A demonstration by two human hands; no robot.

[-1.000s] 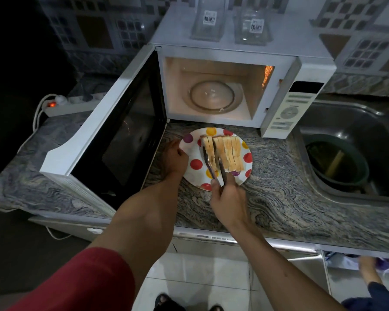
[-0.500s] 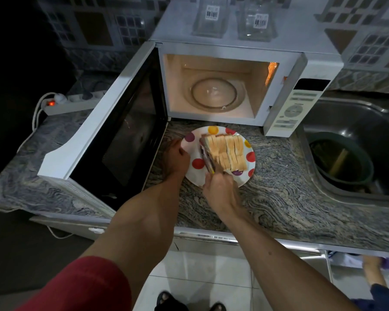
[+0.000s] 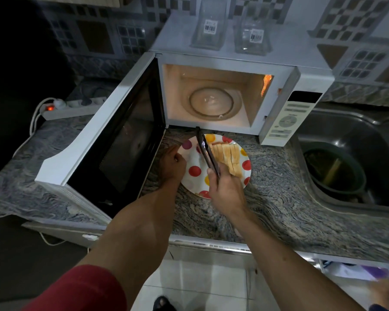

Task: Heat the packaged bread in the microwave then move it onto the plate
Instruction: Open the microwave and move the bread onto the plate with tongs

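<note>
My tongs (image 3: 206,153) have lifted off the bread (image 3: 227,157), closed in my right hand's (image 3: 226,190) grip. My left hand (image 3: 172,163) holds the plate (image 3: 194,171) rim. Bread's plated; microwave (image 3: 211,95) empty, door open.

Open microwave door (image 3: 103,140) walling the plate's (image 3: 194,176) left, bare countertop (image 3: 267,182) free on its right.

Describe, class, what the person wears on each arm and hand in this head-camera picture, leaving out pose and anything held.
The left arm carries a dark red sleeve reaching to about the elbow; the forearm below it is bare. The right arm shows no sleeve within the frame. The left hand and right hand are both bare: no gloves, rings, watch or bracelet can be seen.
</note>
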